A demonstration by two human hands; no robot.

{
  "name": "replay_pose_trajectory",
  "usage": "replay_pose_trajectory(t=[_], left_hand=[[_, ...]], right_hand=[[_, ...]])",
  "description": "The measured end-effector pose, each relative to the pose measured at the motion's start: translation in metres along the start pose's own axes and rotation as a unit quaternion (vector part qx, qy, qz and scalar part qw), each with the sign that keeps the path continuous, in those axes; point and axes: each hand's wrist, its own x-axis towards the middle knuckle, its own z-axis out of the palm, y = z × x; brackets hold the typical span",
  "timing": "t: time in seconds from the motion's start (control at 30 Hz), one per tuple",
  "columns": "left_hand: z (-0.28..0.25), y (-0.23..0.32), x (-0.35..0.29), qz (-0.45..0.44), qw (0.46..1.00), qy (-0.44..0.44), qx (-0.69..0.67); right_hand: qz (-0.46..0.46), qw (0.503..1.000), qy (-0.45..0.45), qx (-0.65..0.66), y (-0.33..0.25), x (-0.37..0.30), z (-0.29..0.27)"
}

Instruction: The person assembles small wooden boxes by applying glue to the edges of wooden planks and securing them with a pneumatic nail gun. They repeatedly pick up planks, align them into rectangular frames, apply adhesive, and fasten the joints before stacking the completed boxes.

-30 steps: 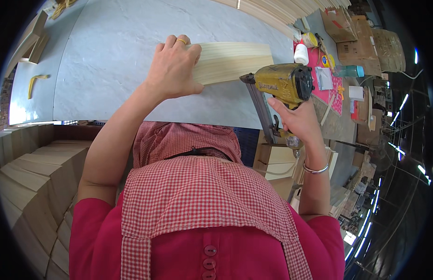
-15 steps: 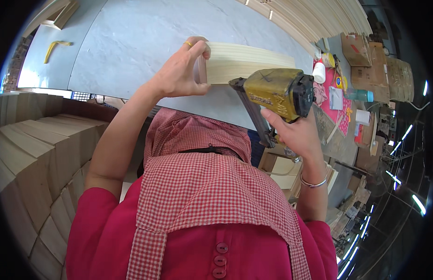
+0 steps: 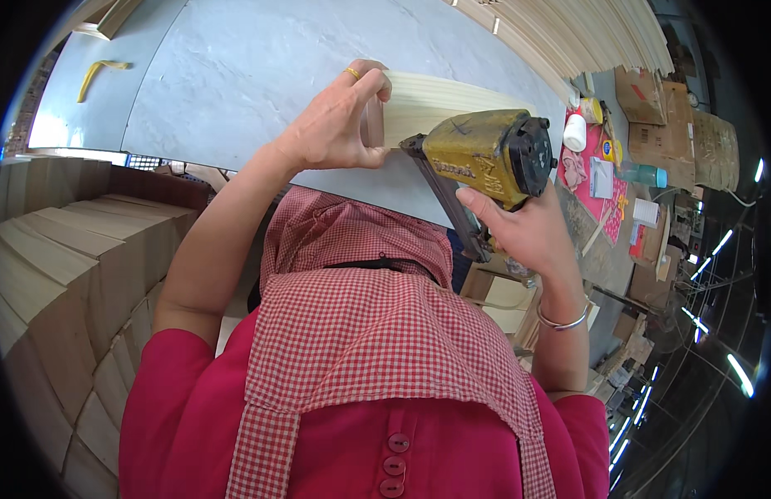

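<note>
My left hand (image 3: 340, 123) is closed around a short wooden end piece (image 3: 373, 123), thumb on the near side and fingers over the far side. That piece stands against the left end of a pale wooden board (image 3: 435, 93) on the grey tabletop. In my right hand (image 3: 531, 233) is a yellow and black nail gun (image 3: 477, 154), gripped by its handle. The gun's nose is at the near edge of the wood, close to my left thumb; whether it touches cannot be made out. Its body hides part of the board.
Stacked wooden blocks (image 3: 61, 274) rise at the left. A yellow curved tool (image 3: 98, 76) lies on the marbled tabletop (image 3: 236, 75). Thin wood strips (image 3: 577, 37) are piled at the far right, near a white bottle (image 3: 574, 133), a teal bottle (image 3: 643, 175) and cardboard boxes (image 3: 660, 125).
The nail gun has shifted slightly left and its nose has closed the gap to the wood's near corner. My left hand and the end piece have moved a little right.
</note>
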Motion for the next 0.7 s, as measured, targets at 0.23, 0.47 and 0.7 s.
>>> replay_pose_trajectory(t=[0.23,0.47,0.7], left_hand=[[-0.003,0.003,0.000,-0.033,0.999,-0.028,-0.007],[0.002,0.001,0.000,0.006,1.000,0.012,-0.002],[0.001,0.029,-0.037,-0.095,0.983,0.126,0.097]], right_hand=[[0.020,0.999,-0.034,0.004,-0.013,0.007,-0.008],[-0.002,0.999,-0.030,-0.016,-0.006,0.009,-0.010],[-0.011,0.999,-0.013,-0.031,-0.002,0.000,-0.011]])
